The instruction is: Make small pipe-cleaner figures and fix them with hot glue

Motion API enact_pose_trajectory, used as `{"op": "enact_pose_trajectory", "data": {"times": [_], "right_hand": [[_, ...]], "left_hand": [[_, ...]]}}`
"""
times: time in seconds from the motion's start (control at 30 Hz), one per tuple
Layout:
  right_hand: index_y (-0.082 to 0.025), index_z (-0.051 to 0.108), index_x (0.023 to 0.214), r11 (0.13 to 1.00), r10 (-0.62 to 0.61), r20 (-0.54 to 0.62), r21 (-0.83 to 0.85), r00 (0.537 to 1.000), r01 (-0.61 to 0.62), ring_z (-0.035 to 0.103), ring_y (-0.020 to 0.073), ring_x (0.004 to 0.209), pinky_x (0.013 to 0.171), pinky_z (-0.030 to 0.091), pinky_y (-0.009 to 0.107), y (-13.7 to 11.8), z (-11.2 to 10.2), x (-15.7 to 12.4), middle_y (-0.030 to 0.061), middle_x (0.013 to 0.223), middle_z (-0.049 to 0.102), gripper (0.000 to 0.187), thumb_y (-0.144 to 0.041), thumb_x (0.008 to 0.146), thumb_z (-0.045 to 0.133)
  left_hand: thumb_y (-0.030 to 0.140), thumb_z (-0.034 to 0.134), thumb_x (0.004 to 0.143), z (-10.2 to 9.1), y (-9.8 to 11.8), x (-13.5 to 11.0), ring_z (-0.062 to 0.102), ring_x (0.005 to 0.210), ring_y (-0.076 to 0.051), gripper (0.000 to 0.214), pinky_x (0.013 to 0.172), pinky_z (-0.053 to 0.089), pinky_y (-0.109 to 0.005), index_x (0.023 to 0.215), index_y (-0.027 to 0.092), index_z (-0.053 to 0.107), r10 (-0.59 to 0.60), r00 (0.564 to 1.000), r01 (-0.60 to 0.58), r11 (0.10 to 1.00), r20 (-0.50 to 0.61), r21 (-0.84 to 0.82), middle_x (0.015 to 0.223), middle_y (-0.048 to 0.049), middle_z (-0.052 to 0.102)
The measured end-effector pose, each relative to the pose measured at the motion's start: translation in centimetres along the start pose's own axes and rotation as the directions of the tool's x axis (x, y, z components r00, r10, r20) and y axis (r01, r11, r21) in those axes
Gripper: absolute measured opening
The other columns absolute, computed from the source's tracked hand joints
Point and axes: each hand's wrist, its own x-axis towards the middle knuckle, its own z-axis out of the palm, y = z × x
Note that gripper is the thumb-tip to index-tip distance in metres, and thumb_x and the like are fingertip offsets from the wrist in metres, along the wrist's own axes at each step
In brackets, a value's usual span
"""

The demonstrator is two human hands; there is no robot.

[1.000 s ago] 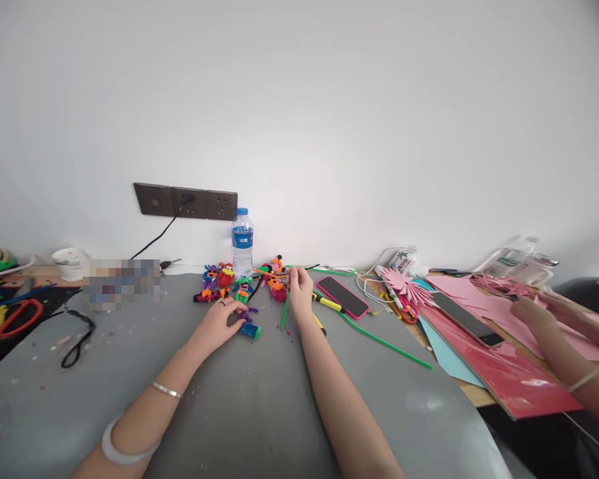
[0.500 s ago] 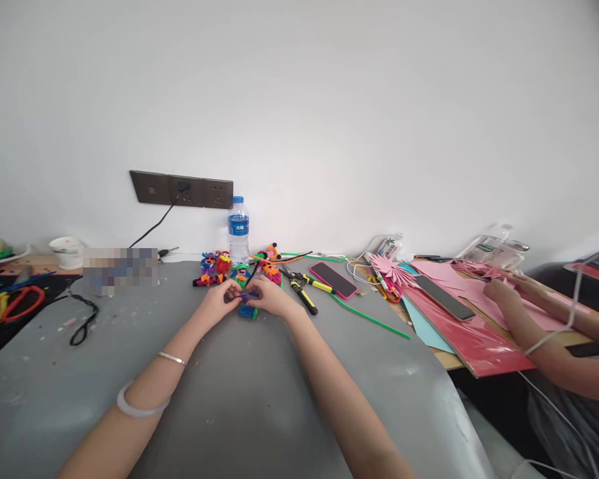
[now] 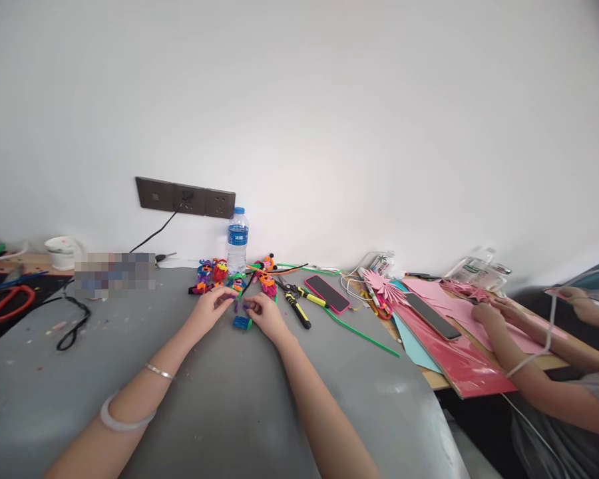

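Purple piece (image 3: 236, 308) — between left hand (image 3: 211, 311) and right hand (image 3: 268, 317).

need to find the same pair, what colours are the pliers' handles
Yellow and black handles, in the head view.

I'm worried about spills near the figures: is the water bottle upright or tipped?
Upright: the water bottle stands vertically behind the colourful figures, its blue cap on top.

Silver bracelet (image 3: 158, 371) by left hand (image 3: 212, 313), thick whitish bangle (image 3: 124, 426) farther up, bare forearms (image 3: 309, 392)
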Motion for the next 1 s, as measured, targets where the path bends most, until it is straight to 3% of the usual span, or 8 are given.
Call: {"op": "enact_pose_trajectory", "data": {"times": [0.13, 0.3, 0.5, 0.6, 0.77, 1.0], "right_hand": [[-0.017, 0.064, 0.11, 0.997, -0.071, -0.066, -0.047, 0.995, 0.068, 0.051, 0.0153, 0.07, 0.073, 0.046, 0.028, -0.1, 0.4, -0.4, 0.0027, 0.083, 0.05, 0.037, -0.006, 0.079, 0.047], [-0.016, 0.068, 0.093, 0.995, -0.078, -0.065, -0.064, 0.995, 0.074, 0.053, 0.0165, 0.075, 0.075, 0.046, 0.028, -0.6, 0.2, -0.6, 0.004, 0.084, 0.049, 0.028, -0.005, 0.079, 0.047], [-0.017, 0.062, 0.087, 0.997, -0.078, -0.124, -0.011, 0.989, 0.077, 0.052, 0.0153, 0.071, 0.07, 0.045, 0.027, -0.6, 0.2, -0.7, 0.0028, 0.084, 0.05, 0.017, -0.008, 0.077, 0.051], [-0.018, 0.059, 0.083, 0.997, -0.062, -0.167, 0.024, 0.984, 0.067, 0.05, 0.0143, 0.066, 0.065, 0.044, 0.026, -0.4, 0.1, -0.8, 0.0017, 0.081, 0.052, 0.013, -0.01, 0.077, 0.051], [-0.018, 0.06, 0.089, 0.998, 0.006, -0.191, 0.07, 0.982, 0.008, 0.051, 0.0151, 0.063, 0.06, 0.043, 0.026, -0.4, -0.3, -1.1, 0.0013, 0.075, 0.057, 0.013, -0.016, 0.079, 0.052], [-0.018, 0.066, 0.086, 0.989, 0.049, -0.226, 0.15, 0.973, -0.015, 0.054, 0.0164, 0.065, 0.062, 0.044, 0.028, -0.7, -1.0, -1.6, 0.0065, 0.085, 0.063, 0.015, -0.025, 0.083, 0.054]], "left_hand": [[0.031, 0.055, 0.082, 0.0, -0.2, 0.0, 0.067, 0.084, -0.021, 0.019, 0.074, 0.055, -0.033, 0.089, 0.018, 0.067, -0.017, 1.0, 0.016, 0.999, -0.026, -0.036, 0.094, -0.0071, 0.071], [0.032, 0.059, 0.078, 0.2, -0.4, 0.0, 0.066, 0.087, -0.021, 0.018, 0.077, 0.054, -0.034, 0.086, 0.017, 0.066, -0.06, 0.997, 0.054, 0.991, -0.051, -0.119, 0.091, -0.0076, 0.07], [0.035, 0.064, 0.075, 0.4, -0.4, 0.1, 0.063, 0.076, -0.019, 0.019, 0.062, 0.049, -0.027, 0.08, 0.017, 0.066, -0.141, 0.983, 0.125, 0.983, -0.12, -0.133, 0.085, -0.006, 0.068], [0.036, 0.064, 0.075, 0.5, -0.4, 0.1, 0.063, 0.077, -0.019, 0.019, 0.063, 0.05, -0.027, 0.08, 0.018, 0.064, -0.192, 0.969, 0.158, 0.964, -0.153, -0.213, 0.082, -0.0048, 0.068], [0.037, 0.066, 0.074, 0.9, 0.2, 0.1, 0.065, 0.078, -0.02, 0.032, 0.066, 0.052, -0.029, 0.1, 0.018, 0.065, -0.291, 0.948, 0.226, 0.901, -0.128, -0.37, 0.085, -0.0053, 0.067], [0.042, 0.063, 0.077, 1.5, 0.8, 0.3, 0.066, 0.079, -0.02, 0.038, 0.064, 0.053, -0.029, 0.106, 0.018, 0.066, -0.39, 0.919, 0.324, 0.829, -0.057, -0.456, 0.095, -0.0091, 0.069]]}}
